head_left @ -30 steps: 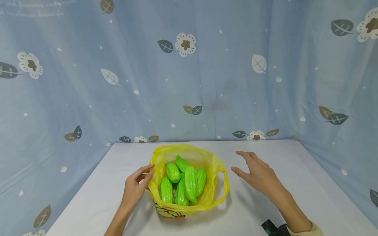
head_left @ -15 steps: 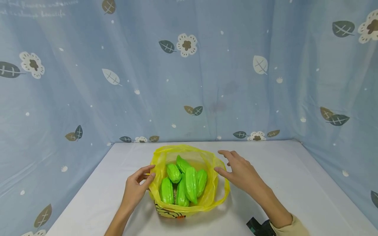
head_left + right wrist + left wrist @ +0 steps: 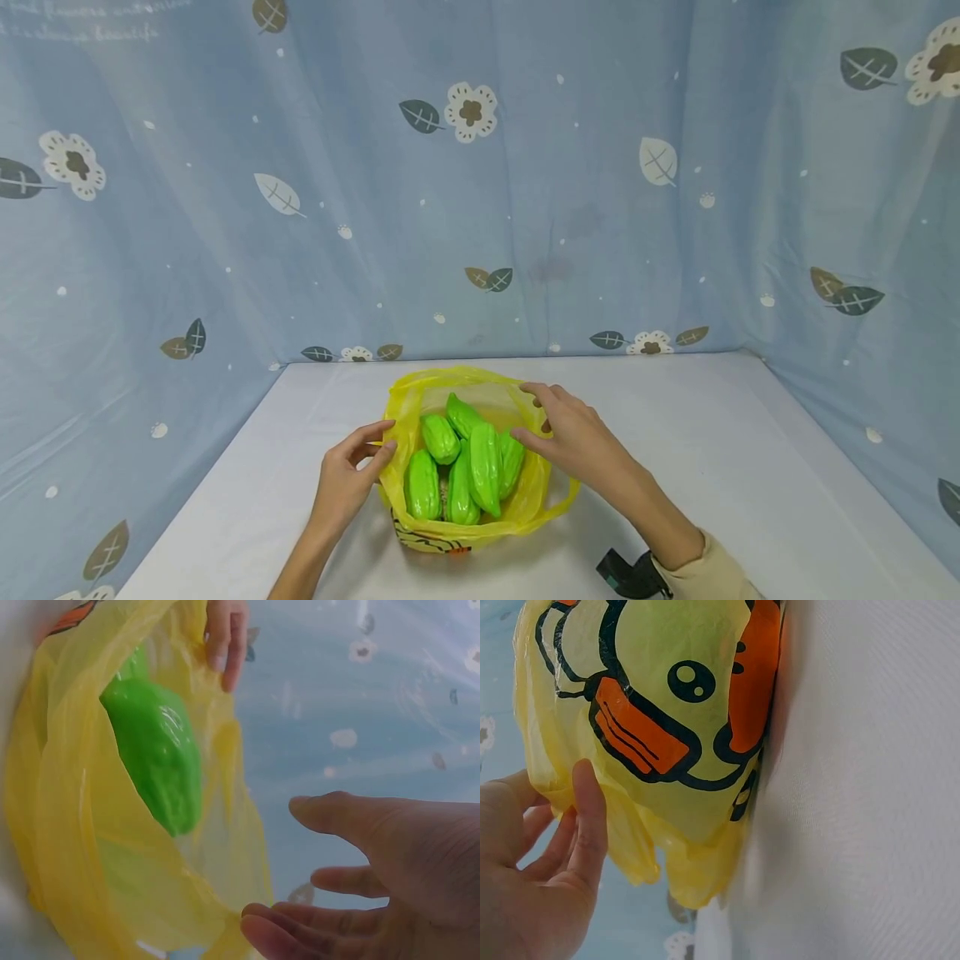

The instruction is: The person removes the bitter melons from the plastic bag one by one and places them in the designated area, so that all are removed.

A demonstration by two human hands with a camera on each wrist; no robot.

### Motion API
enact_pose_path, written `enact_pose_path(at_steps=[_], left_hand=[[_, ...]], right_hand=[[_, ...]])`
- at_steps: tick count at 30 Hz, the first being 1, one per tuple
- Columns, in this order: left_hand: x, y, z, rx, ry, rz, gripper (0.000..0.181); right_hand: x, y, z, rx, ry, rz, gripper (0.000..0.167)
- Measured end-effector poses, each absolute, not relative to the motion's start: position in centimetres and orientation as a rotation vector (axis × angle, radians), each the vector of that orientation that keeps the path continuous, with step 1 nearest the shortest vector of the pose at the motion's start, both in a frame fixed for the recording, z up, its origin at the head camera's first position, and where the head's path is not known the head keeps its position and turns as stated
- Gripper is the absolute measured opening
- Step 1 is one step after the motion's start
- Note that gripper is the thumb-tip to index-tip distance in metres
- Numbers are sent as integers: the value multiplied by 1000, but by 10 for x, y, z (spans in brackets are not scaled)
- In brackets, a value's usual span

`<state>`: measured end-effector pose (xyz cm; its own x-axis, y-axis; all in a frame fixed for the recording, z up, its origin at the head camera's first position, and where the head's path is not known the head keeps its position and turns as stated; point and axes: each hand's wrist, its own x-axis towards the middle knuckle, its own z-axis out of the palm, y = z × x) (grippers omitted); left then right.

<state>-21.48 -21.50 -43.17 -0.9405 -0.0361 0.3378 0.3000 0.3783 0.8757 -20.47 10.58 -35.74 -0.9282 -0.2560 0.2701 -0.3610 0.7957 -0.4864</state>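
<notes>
A yellow plastic bag (image 3: 536, 512) stands with its mouth spread open, holding several bright green, ridged vegetables like bitter melons (image 3: 484, 468). My left hand (image 3: 347, 475) pinches the bag's left rim between thumb and fingers. In the left wrist view, a cartoon print with orange patches covers the outside of the bag (image 3: 682, 735). Over the bag's right side hovers my right hand (image 3: 581, 437), thumb and fingers apart and nothing between them. From the right wrist view, one green bitter melon (image 3: 157, 750) shows inside the mouth, the right fingers (image 3: 277, 941) close to the rim.
The bag stands on a white table (image 3: 720, 450). Blue patterned cloth (image 3: 480, 208) hangs behind the table and along both sides. A black device (image 3: 633, 575) sits at my right wrist, by a beige sleeve (image 3: 705, 571).
My right hand has moved left from beside the bag to over its right side. The left hand stays at the left rim, and the bag and vegetables keep their places.
</notes>
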Motion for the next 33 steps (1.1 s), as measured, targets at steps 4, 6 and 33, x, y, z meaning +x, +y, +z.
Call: enact_pose_path(at_steps=[4, 6, 33], left_hand=[[-215, -215, -431, -226, -2354, -1559, 30], [-214, -215, -431, -229, -2350, -1557, 31], [-215, -218, -431, -279, -2353, -1621, 33]], right_hand=[[-206, 98, -360, 487, -2820, 845, 61], [-207, 94, -361, 496, -2824, 862, 60], [-211, 70, -380, 613, -2891, 971, 65]])
